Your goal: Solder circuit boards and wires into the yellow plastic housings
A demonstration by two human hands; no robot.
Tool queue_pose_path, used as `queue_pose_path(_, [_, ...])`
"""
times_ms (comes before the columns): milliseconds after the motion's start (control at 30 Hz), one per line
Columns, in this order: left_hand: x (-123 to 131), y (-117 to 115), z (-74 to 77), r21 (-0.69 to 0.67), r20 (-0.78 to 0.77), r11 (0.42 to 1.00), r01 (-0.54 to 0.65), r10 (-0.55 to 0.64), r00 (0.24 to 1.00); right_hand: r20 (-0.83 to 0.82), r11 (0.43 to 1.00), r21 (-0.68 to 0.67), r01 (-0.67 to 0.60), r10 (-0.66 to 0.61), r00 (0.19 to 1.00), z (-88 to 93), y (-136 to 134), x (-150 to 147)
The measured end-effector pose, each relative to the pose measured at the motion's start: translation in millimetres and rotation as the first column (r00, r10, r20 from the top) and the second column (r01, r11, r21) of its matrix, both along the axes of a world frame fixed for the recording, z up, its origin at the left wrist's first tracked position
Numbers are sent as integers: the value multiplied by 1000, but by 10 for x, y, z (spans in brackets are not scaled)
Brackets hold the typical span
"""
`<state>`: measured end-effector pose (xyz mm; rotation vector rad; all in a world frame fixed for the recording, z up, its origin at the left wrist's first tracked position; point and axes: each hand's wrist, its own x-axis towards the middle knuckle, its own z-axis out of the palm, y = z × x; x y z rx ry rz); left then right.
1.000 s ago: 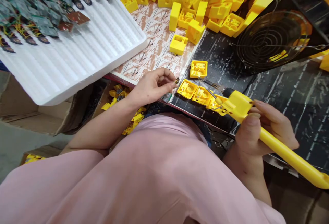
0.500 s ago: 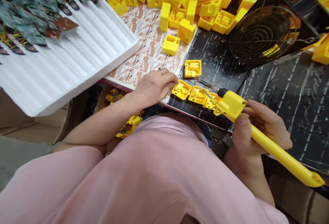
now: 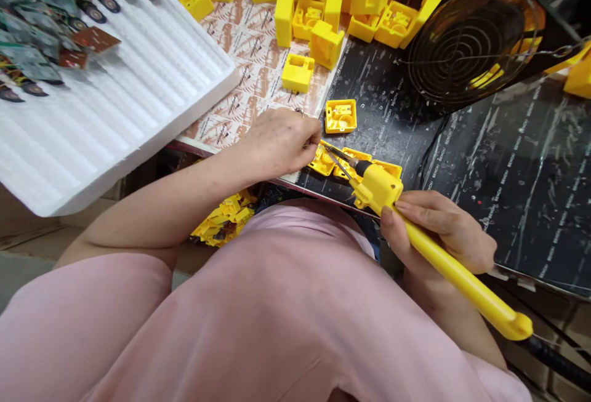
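Note:
My right hand (image 3: 446, 233) is wrapped round the handle of a yellow soldering iron (image 3: 381, 185). Its metal tip and a thin feed tube point left, reaching the leftmost open yellow plastic housing (image 3: 322, 165) in a row along the table edge. At that housing's left side, my left hand (image 3: 284, 143) has its fingers curled in a pinch; what they hold, if anything, is hidden. The iron partly covers the other housings (image 3: 388, 168) of the row. Just behind the row lies one more open housing (image 3: 340, 116), with small metal parts inside.
A white ribbed foam tray (image 3: 152, 94) bearing many green circuit boards (image 3: 41, 26) stands at the left. Yellow housings (image 3: 300, 17) are heaped at the back. A black fan (image 3: 471, 51) stands back right. More yellow parts (image 3: 226, 217) lie below the table edge.
The soldering iron has moved left with my right hand, its tip now at the leftmost housing. My left hand's fingers have curled in more at that housing.

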<state>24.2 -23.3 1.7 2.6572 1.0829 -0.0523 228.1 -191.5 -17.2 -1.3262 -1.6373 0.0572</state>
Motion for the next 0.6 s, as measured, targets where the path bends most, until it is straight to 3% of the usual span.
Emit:
queue_pose_path(267, [51,42,47,-10,-7,998,58,-58,998,253,994,-40,-102,108,961,134,90,59])
queue_pose_path(333, [54,55,51,-19,-15,997,74,-74,997,215,993,-53,-104,113,970,165,69,79])
queue_pose_path(500, [43,80,59,-27,-28,995,101,-102,994,91,987,-139,82,-70,993,224,-34,23])
queue_pose_path(600, [40,83,69,-40,-36,995,93,-94,995,3,986,-166,30,-30,1000,236,-39,-37])
